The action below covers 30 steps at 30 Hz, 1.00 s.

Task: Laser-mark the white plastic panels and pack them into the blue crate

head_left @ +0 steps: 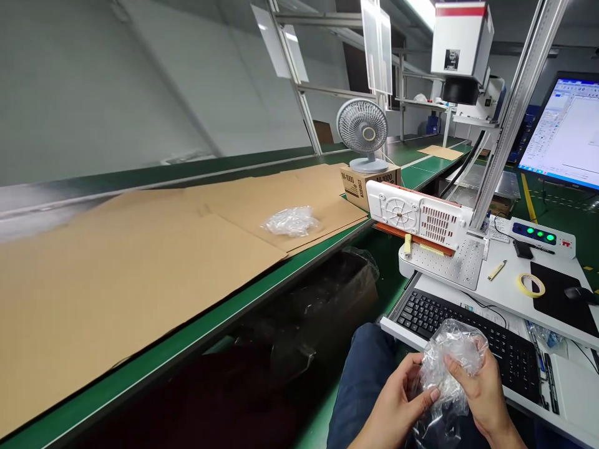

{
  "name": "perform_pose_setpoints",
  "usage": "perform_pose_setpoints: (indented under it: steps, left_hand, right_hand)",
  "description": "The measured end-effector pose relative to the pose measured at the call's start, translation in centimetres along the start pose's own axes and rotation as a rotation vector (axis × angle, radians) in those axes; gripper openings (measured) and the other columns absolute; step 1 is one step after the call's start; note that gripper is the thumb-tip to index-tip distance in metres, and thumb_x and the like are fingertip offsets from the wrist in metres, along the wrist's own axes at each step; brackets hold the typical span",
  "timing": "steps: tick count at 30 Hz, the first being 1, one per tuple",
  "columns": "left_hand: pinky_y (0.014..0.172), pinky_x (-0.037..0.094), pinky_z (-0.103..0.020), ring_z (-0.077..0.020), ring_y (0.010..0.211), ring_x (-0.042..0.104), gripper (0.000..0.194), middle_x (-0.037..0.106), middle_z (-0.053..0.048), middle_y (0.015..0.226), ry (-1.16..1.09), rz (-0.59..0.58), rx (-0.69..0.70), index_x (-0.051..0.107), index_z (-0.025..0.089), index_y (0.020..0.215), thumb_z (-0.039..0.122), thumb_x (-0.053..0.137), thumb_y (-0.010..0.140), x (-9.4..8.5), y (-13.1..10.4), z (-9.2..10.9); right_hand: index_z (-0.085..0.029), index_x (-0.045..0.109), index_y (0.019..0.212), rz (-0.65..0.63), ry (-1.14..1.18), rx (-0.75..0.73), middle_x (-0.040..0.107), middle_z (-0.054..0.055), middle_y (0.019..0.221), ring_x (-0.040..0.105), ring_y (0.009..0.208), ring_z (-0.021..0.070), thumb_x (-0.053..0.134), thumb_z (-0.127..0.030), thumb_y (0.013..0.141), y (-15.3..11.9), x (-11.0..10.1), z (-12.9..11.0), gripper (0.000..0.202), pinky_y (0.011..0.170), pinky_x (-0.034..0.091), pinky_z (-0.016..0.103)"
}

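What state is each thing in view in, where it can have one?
Left hand: closed on held plastic
Right hand: closed on it too
Held plastic: crumpled
Loose plastic: bunched up
Cardboard sheets: laid flat
Monitor: on
Green lights: lit
Fan: upright; spinning or not, unclear
Keyboard drawer: pulled out
White panel: standing on edge
Tape roll: lying flat

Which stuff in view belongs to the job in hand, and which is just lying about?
In the job:
- left hand and right hand, both gripping
- crumpled clear plastic

Apparently just lying about, untouched:
- fan
- keyboard
- yellow cutter
- mouse
- plastic bundle on the cardboard (possibly related)
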State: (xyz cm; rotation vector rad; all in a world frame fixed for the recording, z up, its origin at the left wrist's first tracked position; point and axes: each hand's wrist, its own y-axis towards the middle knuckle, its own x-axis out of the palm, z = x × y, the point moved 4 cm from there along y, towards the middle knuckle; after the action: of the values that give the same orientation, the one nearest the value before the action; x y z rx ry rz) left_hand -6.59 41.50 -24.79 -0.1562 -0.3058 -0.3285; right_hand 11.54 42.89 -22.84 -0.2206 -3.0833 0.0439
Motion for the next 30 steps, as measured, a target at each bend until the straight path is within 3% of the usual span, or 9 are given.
perform_pose_setpoints:
  steps: [4, 10, 14, 17, 19, 22, 24, 27, 30]
  left_hand:
    - [0.093, 0.053, -0.035, -0.023, 0.102, 0.067, 0.05, 0.075, -0.007, 0.11, 0.009, -0.014, 0.01, 0.071, 0.021, 0.119, 0.055, 0.093, 0.089, -1.3, 0.5, -0.1]
    - [0.072, 0.055, -0.03, -0.0231, 0.095, 0.07, 0.06, 0.076, -0.008, 0.107, 0.083, 0.068, -0.105, 0.07, 0.022, 0.12, 0.069, 0.087, 0.089, -5.3, 2.2, 0.4]
    - [0.069, 0.058, -0.031, -0.0258, 0.095, 0.075, 0.06, 0.077, -0.008, 0.103, 0.152, 0.163, -0.041, 0.072, 0.021, 0.118, 0.07, 0.086, 0.088, -8.8, 4.6, 3.5]
    - [0.066, 0.059, -0.031, -0.0251, 0.089, 0.076, 0.059, 0.078, -0.008, 0.096, 0.192, 0.223, 0.046, 0.071, 0.02, 0.116, 0.07, 0.087, 0.088, -12.2, 7.5, 6.5]
    - [0.065, 0.058, -0.031, -0.0252, 0.087, 0.076, 0.062, 0.079, -0.009, 0.097, 0.217, 0.269, 0.098, 0.069, 0.019, 0.115, 0.071, 0.088, 0.086, -14.8, 10.0, 8.3]
    - [0.065, 0.058, -0.032, -0.0265, 0.088, 0.078, 0.066, 0.081, -0.011, 0.099, 0.282, 0.354, 0.157, 0.067, 0.018, 0.115, 0.069, 0.09, 0.082, -19.1, 14.7, 10.8]
    - [0.066, 0.059, -0.033, -0.0279, 0.092, 0.078, 0.066, 0.08, -0.011, 0.101, 0.355, 0.406, 0.197, 0.067, 0.018, 0.116, 0.067, 0.092, 0.08, -22.0, 18.5, 12.6]
    - [0.07, 0.062, -0.035, -0.0294, 0.1, 0.077, 0.062, 0.078, -0.014, 0.109, 0.439, 0.491, 0.25, 0.067, 0.015, 0.118, 0.061, 0.09, 0.083, -26.3, 24.4, 15.2]
    - [0.082, 0.066, -0.042, -0.0296, 0.11, 0.074, 0.058, 0.074, -0.02, 0.127, 0.464, 0.601, 0.278, 0.064, 0.011, 0.128, 0.05, 0.086, 0.091, -30.4, 29.9, 17.5]
  right_hand:
    - [-0.02, 0.073, 0.117, -0.018, 0.013, 0.032, 0.081, 0.011, 0.111, 0.078, 0.099, 0.0318, 0.098, -0.06, 0.085, 1.4, 0.3, 0.3, 0.058, 0.092, 0.063, 0.044]
    - [-0.021, 0.071, 0.121, 0.043, -0.048, -0.004, 0.081, 0.012, 0.117, 0.077, 0.107, 0.0342, 0.098, -0.062, 0.082, 5.2, -0.9, 0.0, 0.063, 0.101, 0.063, 0.047]
    - [-0.027, 0.06, 0.143, 0.17, -0.197, -0.064, 0.074, 0.011, 0.134, 0.072, 0.123, 0.0346, 0.099, -0.066, 0.077, 9.1, -3.7, -1.5, 0.086, 0.115, 0.056, 0.053]
    - [-0.03, 0.046, 0.165, 0.175, -0.38, -0.052, 0.067, 0.015, 0.141, 0.061, 0.141, 0.0393, 0.096, -0.078, 0.073, 12.3, -5.5, -3.3, 0.115, 0.122, 0.048, 0.059]
    - [-0.031, 0.041, 0.172, 0.152, -0.44, -0.069, 0.062, 0.018, 0.148, 0.051, 0.152, 0.0408, 0.085, -0.088, 0.079, 14.5, -6.1, -4.9, 0.118, 0.125, 0.043, 0.062]
    - [-0.03, 0.064, 0.155, 0.121, -0.443, -0.139, 0.061, 0.014, 0.155, 0.049, 0.154, 0.0374, 0.061, -0.093, 0.095, 17.9, -5.8, -7.4, 0.087, 0.129, 0.038, 0.053]
    - [-0.025, 0.078, 0.125, 0.084, -0.488, -0.162, 0.073, 0.011, 0.135, 0.062, 0.136, 0.0343, 0.06, -0.091, 0.097, 20.5, -5.3, -8.6, 0.074, 0.118, 0.047, 0.042]
    - [-0.023, 0.069, 0.079, 0.083, -0.722, -0.163, 0.064, 0.003, 0.078, 0.062, 0.082, 0.0241, 0.064, -0.087, 0.095, 24.7, -4.5, -9.5, 0.066, 0.077, 0.047, 0.034]
    - [-0.025, 0.06, 0.071, 0.139, -0.926, -0.131, 0.05, 0.0, 0.061, 0.052, 0.068, 0.0221, 0.063, -0.084, 0.09, 28.9, -3.9, -9.6, 0.062, 0.067, 0.038, 0.035]
